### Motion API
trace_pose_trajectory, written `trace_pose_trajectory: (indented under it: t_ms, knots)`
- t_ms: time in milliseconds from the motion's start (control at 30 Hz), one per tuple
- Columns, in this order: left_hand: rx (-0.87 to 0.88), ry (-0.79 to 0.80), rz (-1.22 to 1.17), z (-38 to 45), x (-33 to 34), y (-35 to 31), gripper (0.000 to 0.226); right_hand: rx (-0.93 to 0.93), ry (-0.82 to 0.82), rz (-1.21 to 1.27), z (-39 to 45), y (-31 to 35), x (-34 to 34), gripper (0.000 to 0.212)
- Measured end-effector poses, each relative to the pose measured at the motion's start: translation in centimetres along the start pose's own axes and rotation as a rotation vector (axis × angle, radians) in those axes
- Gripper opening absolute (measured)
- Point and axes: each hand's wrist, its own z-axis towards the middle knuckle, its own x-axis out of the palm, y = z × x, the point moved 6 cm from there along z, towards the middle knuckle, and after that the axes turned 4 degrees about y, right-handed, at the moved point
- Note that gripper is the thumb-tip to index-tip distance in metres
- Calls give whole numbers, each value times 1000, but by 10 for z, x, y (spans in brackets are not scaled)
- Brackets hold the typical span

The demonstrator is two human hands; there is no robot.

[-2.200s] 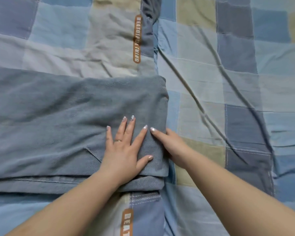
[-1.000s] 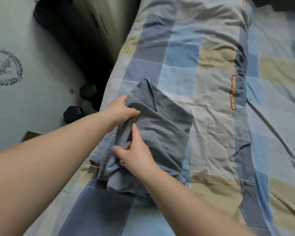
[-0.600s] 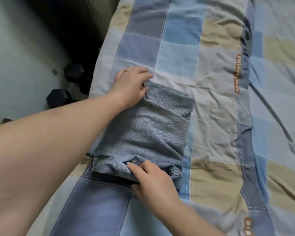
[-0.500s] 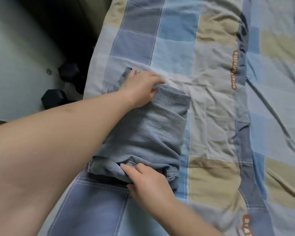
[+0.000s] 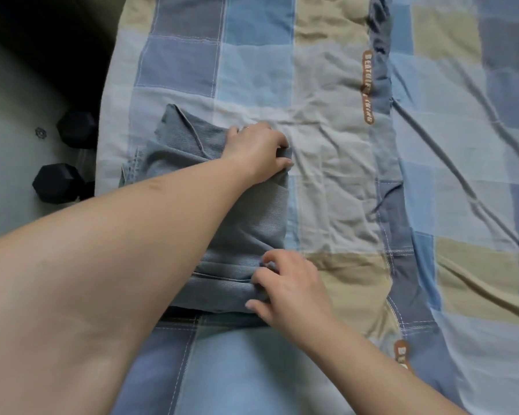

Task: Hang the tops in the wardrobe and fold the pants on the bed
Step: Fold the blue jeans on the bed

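Folded pants (image 5: pixel 246 223), grey-blue denim, lie on the bed (image 5: pixel 327 181) left of frame centre, close to the bed's left edge, which runs down the left third of the frame. Beyond that edge, pale floor (image 5: pixel 9 151) shows at the far left. To the right of the pants, the patchwork quilt spreads wrinkled to the right frame border, giving wide free surface there and toward the top.

The pants form a compact, roughly rectangular stack of several layers. A loose flap sticks out at the stack's upper left corner, a seamed hem runs along its lower edge, and its right side is a straight fold.

The left hand (image 5: pixel 258 151), arm crossing the stack from the lower left, has fingers curled over the upper right corner of the pants, gripping the cloth there. The right hand (image 5: pixel 288 289), entering from the lower right, pinches the lower right corner, fingers bent on the hem.

Count: one pair of pants; two hands; two black hexagonal dumbbell ends (image 5: pixel 57 182) on the floor at left; three orange lettered labels (image 5: pixel 367 88) on the quilt, the lowest partly hidden by the right forearm.
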Motion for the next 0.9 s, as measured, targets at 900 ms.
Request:
trace_pose_trajectory:
  t_ms: [900]
  knots:
    - [-587,-258,-479,-106,-19,186,53,-104,236,298,72,53,16,36]
